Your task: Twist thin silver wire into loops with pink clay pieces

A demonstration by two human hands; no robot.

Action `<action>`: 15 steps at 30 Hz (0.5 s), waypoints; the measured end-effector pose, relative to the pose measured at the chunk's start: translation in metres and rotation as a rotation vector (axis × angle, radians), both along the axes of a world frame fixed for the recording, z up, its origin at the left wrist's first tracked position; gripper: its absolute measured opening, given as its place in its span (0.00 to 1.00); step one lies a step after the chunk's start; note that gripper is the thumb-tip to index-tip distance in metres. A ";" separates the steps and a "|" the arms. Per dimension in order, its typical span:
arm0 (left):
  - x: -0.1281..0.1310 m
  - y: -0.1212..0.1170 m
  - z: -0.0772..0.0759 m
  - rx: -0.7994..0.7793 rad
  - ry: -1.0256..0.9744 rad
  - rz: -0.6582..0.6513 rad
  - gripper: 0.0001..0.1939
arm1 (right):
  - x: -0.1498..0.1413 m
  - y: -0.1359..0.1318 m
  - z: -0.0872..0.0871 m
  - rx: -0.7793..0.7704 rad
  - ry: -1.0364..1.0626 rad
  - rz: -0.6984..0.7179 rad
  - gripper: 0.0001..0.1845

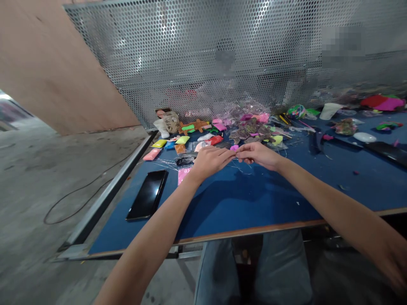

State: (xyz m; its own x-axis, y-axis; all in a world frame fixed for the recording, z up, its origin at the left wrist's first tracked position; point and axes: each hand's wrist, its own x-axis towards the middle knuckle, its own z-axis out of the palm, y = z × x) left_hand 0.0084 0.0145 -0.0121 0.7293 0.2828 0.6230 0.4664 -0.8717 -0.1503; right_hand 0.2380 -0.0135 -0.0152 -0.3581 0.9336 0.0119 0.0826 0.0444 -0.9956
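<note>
My left hand (210, 160) and my right hand (258, 153) meet fingertip to fingertip over the blue table (254, 199). Both are pinched shut on something very small and thin between them, which I cannot make out. A thin wire (244, 169) curls on the table just below the hands. A small pink lump (234, 147) lies just behind the fingertips. A pink packet (183, 174) rests under my left wrist.
A black phone (148, 194) lies near the table's left edge. Several coloured clay packets (178, 144) and a heap of plastic bags (251, 123) crowd the back. A perforated metal screen (222, 55) stands behind. A black tool (381, 149) lies at right.
</note>
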 end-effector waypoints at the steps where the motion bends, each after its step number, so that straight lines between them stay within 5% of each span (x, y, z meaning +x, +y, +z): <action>1: 0.000 0.000 0.000 -0.009 -0.001 0.002 0.14 | 0.000 0.001 -0.001 0.013 0.008 -0.008 0.15; 15: -0.002 -0.003 0.006 0.114 0.087 -0.032 0.15 | 0.002 0.001 -0.004 0.080 -0.030 0.048 0.18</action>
State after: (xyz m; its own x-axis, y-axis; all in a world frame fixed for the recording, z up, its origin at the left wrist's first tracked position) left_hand 0.0067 0.0112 -0.0056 0.7893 0.1900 0.5838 0.4199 -0.8609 -0.2874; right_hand 0.2400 -0.0126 -0.0196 -0.4039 0.9118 0.0742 0.1078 0.1280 -0.9859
